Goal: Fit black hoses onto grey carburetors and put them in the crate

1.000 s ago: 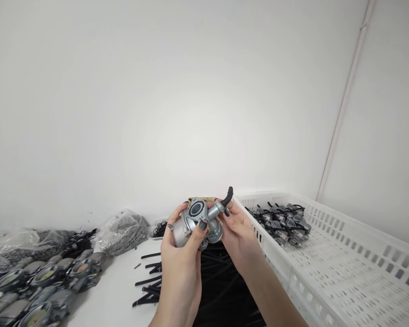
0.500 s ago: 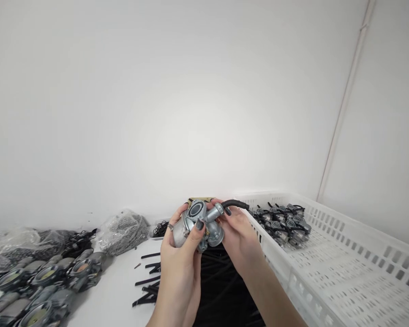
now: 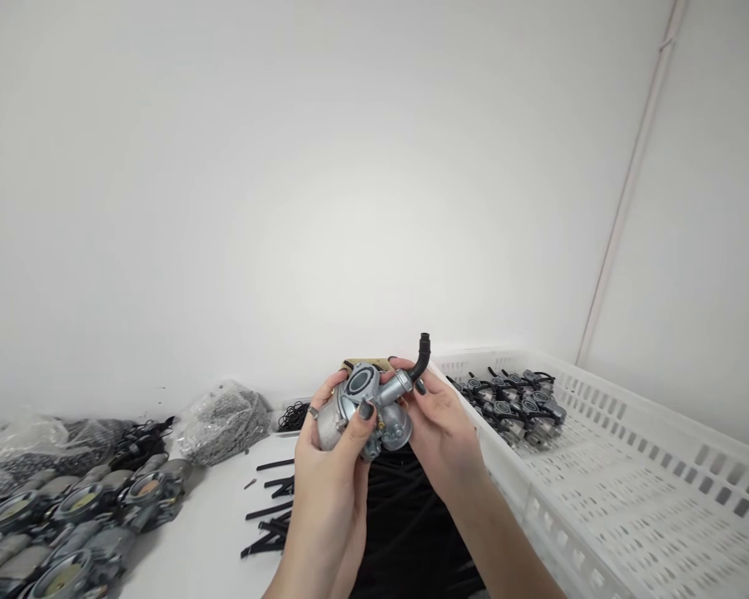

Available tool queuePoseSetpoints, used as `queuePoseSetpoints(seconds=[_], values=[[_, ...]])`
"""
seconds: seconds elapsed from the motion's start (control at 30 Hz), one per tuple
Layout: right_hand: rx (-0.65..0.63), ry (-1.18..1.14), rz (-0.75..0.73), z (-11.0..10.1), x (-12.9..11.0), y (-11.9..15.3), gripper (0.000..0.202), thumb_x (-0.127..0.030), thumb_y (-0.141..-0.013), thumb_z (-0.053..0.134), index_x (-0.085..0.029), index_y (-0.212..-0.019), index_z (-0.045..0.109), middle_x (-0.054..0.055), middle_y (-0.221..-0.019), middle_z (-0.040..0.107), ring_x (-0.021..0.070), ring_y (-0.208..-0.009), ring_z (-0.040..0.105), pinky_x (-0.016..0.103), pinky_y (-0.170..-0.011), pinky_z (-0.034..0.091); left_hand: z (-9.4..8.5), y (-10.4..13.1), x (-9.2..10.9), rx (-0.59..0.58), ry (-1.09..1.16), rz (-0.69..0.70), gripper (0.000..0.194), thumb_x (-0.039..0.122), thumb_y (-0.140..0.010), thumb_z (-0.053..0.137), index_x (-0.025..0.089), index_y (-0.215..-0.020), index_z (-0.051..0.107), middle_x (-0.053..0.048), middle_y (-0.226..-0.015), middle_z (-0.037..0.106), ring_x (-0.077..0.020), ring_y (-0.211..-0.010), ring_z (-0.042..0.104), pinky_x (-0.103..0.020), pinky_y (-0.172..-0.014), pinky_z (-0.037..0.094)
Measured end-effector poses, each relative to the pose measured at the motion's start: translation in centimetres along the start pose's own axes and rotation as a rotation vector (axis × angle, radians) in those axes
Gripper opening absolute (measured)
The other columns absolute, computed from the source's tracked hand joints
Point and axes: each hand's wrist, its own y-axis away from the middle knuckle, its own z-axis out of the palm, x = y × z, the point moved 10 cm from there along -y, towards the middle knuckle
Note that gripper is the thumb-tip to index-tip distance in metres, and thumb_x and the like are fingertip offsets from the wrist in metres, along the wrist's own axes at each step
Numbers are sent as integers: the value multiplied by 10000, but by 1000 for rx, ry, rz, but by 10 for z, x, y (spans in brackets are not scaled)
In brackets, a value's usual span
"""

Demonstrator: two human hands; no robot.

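**Carburetor (image 3: 348,408) held in both hands over black strips**

The left hand (image 3: 334,462) wraps the metal body of the carburetor, thumb laid across its front, while the fingers of the right hand (image 3: 446,428) close around its neck, at the base of a black elbow tube (image 3: 423,359) that bends upward. Below the carburetor, a heap of black strips (image 3: 405,524) spreads on the white surface (image 3: 205,512). To its left stand rows of similar metal units (image 3: 91,532); to its right, a white slatted crate (image 3: 624,499) holds a cluster of tube-fitted units (image 3: 515,408). Beyond the carburetor, to the left, sit clear plastic bags (image 3: 225,424) of small grey parts. A pale wall (image 3: 349,208) rises behind it.
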Motion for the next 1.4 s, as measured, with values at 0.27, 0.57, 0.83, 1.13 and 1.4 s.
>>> queuePoseSetpoints(seconds=[0.27, 0.57, 0.83, 1.13, 1.4], values=[[-9, 8, 1, -1, 2, -2, 360, -410, -763, 865, -253, -1070, 761, 35, -953, 786, 171, -885, 727, 241, -772, 573, -1, 1, 0, 15, -32, -31, 678, 255, -710, 887, 262, -1329, 611, -100, -1170, 765, -263, -1090, 734, -246, -765, 616], [21, 58, -49, -4, -3, 0, 288, -417, -800, 829, -264, -1038, 778, 36, -901, 783, 195, -862, 726, 294, -793, 579, -1, 3, -4, 31, -7, -57, 537, 153, -791, 813, 253, -1286, 633, -76, -1137, 784, -206, -1011, 760, -217, -746, 629], [47, 156, -128, -6, -11, 3, 248, -430, -791, 832, -249, -956, 794, 67, -1011, 786, 245, -997, 715, 366, -924, 558, -1, 4, -7, 42, 12, -93, 482, 151, -829, 776, 267, -1275, 635, -53, -1181, 771, -194, -1042, 750, -224, -763, 635], [81, 267, -218, -11, -22, 4, 221, -407, -794, 833, -248, -940, 787, 79, -1075, 758, 243, -1053, 688, 351, -952, 541, 8, 4, -15, -91, -10, -166, 523, 367, -784, 832, 272, -1267, 653, -81, -1320, 702, -254, -1170, 693, -266, -806, 632], [52, 280, -163, -5, -18, 3, 217, -416, -825, 805, -251, -966, 798, 82, -1267, 709, 238, -1185, 636, 318, -998, 512, 8, 3, -13, -62, -16, -141, 476, 340, -804, 819, 261, -1239, 644, -83, -1307, 704, -250, -1173, 689, -265, -795, 623]])
